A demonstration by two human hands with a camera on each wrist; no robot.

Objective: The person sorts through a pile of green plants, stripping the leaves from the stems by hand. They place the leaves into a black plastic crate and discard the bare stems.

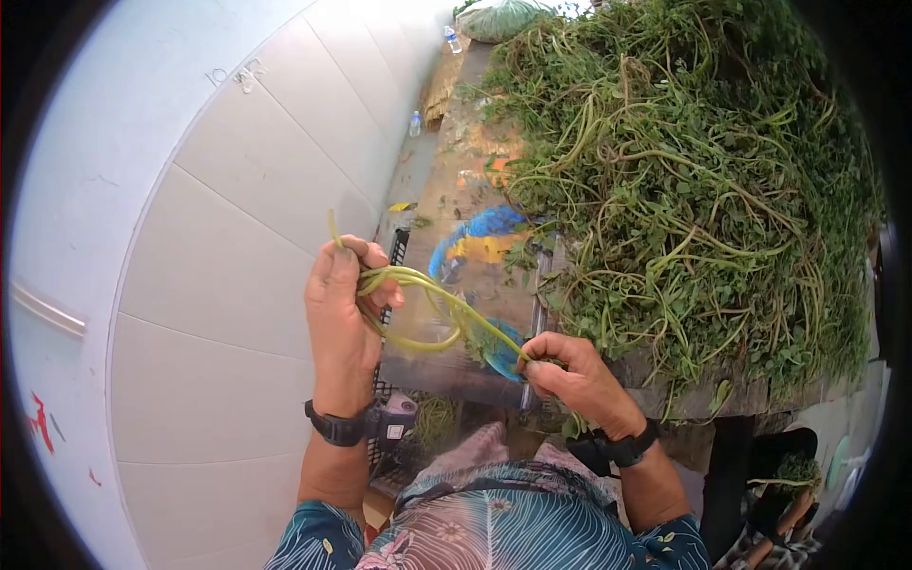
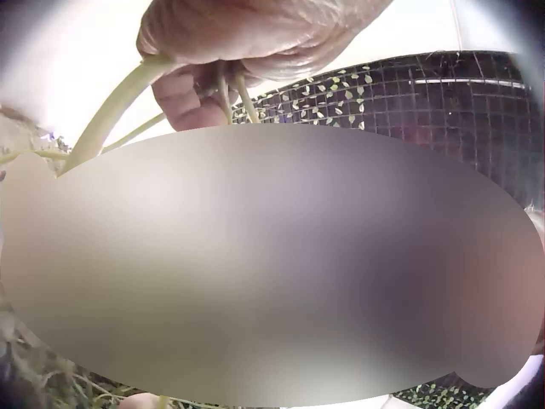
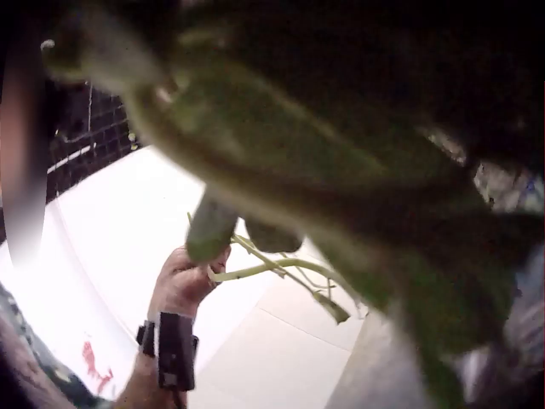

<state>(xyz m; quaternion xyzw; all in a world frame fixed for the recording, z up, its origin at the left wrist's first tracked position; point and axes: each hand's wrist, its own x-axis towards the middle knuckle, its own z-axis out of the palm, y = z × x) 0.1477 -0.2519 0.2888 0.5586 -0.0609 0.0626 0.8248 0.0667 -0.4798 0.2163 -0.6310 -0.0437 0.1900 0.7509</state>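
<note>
Two hands, left (image 1: 344, 293) and right (image 1: 578, 382), pinch green stems (image 1: 407, 275), blurred leaves (image 3: 272, 141) hiding much at right wrist.

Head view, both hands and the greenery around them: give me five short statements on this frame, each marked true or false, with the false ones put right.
1. The left hand grips a bunch of green stems. True.
2. The right hand lies flat and holds nothing. False: its fingers pinch the end of a stem.
3. A heap of leafy greens lies on the table. True.
4. Both wrists are bare. False: a black strap is worn on the left wrist and another on the right wrist.
5. The sleeves are patterned. True.
</note>
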